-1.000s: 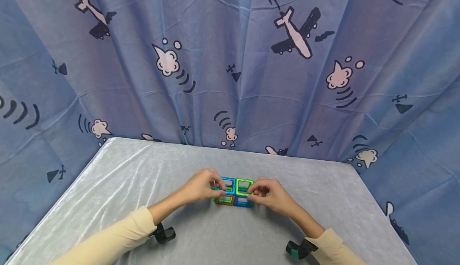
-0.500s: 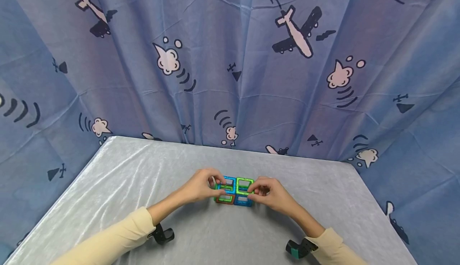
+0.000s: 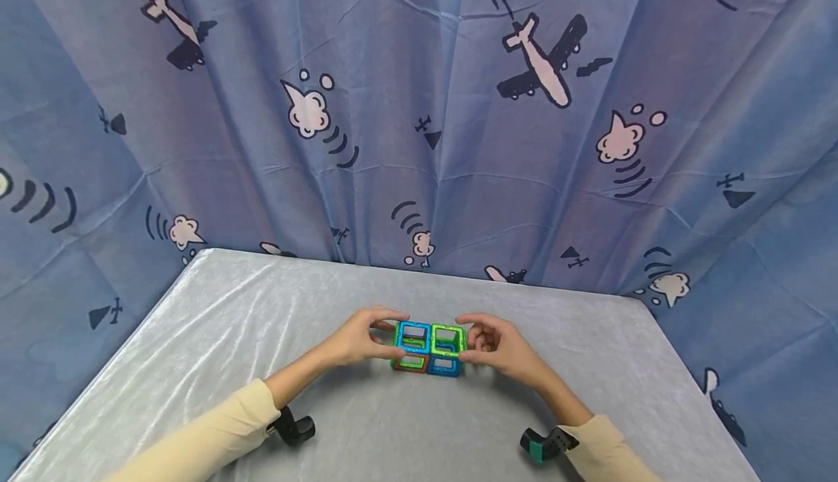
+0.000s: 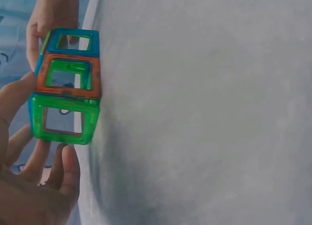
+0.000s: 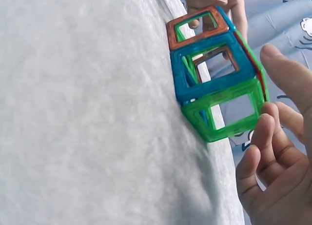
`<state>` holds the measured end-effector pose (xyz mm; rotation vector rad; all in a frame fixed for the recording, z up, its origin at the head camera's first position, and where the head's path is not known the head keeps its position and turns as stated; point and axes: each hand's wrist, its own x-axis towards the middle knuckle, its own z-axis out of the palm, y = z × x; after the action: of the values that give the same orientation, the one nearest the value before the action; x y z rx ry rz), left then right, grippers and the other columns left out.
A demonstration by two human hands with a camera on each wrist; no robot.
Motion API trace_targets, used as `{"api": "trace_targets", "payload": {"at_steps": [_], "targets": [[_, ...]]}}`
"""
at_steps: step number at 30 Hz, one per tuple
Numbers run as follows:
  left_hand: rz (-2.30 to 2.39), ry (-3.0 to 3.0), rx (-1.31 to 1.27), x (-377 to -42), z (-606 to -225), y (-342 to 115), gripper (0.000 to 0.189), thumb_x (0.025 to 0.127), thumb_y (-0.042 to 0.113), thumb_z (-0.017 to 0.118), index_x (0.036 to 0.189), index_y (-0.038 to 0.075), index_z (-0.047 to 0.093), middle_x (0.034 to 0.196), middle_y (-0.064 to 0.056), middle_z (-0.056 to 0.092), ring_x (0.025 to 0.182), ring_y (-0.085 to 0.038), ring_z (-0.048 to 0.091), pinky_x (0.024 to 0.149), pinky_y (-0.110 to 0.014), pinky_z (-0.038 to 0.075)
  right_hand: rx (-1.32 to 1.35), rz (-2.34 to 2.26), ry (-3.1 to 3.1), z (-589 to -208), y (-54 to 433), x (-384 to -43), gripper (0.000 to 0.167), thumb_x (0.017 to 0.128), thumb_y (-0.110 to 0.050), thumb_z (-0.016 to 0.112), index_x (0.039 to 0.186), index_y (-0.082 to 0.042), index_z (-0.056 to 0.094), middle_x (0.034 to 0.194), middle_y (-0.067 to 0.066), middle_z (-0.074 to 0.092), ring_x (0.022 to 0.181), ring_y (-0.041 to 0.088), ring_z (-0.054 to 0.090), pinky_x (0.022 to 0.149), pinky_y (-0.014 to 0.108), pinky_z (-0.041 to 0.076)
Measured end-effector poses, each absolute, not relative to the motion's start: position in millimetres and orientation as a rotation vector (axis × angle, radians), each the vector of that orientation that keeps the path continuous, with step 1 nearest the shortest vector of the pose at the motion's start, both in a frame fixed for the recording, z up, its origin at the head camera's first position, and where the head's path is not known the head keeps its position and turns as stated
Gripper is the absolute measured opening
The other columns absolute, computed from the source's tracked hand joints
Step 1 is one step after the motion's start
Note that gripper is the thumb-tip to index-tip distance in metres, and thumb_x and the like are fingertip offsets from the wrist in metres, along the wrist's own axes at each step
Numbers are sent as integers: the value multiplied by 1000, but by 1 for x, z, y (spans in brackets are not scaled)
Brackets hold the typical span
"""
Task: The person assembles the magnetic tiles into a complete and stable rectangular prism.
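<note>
A box of translucent magnetic tiles (image 3: 414, 347) stands near the middle of the table. Its open-framed squares are blue and green on top, orange and blue along the front. At the left end, my left hand (image 3: 360, 336) holds the box between thumb and index finger, the thumb at the front corner. My right hand (image 3: 504, 347) is spread around the other end, thumb at the front corner and index finger stretched behind. In the right wrist view its fingertips (image 5: 265, 125) are right at the green end tile (image 5: 236, 91). A green end tile (image 4: 87, 118) also shows in the left wrist view.
The table wears a pale, shiny velvet cloth (image 3: 373, 424). A blue curtain (image 3: 380, 155) with airplane prints hangs behind and beside it. Black straps with mounts (image 3: 294, 427) are worn on both wrists.
My fingers have shifted from pinching the top tiles to the outer ends of the box, uncovering the top. The right thumb and index finger have spread apart. The box has stayed in place.
</note>
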<state>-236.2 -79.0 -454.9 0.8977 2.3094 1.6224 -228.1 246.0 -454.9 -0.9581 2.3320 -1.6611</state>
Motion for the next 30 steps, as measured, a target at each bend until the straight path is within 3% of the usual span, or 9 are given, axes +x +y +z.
{"api": "trace_targets", "payload": {"at_steps": [9, 19, 30], "targets": [[1702, 2214, 874, -236, -461, -78, 55, 87, 8, 83, 136, -3, 60, 131, -18, 61, 117, -34, 60, 88, -41, 54, -949, -1682, 2324, -465, 250, -230, 48, 87, 2, 79, 131, 0, 62, 92, 25, 57, 70, 12, 51, 57, 23, 46], [1782, 2207, 797, -232, -464, -75, 52, 87, 9, 83, 133, 0, 63, 128, -21, 63, 115, -36, 62, 83, -33, 57, -940, -1715, 2306, -468, 247, -230, 47, 87, 4, 78, 131, 2, 61, 92, 29, 56, 72, 15, 52, 60, 23, 47], [1781, 2217, 773, -235, -467, -76, 52, 85, 12, 85, 132, 3, 64, 129, -17, 64, 116, -33, 62, 86, -36, 56, -931, -1704, 2290, -469, 249, -234, 47, 88, 4, 77, 132, 1, 60, 96, 31, 55, 76, 17, 53, 61, 23, 47]]}}
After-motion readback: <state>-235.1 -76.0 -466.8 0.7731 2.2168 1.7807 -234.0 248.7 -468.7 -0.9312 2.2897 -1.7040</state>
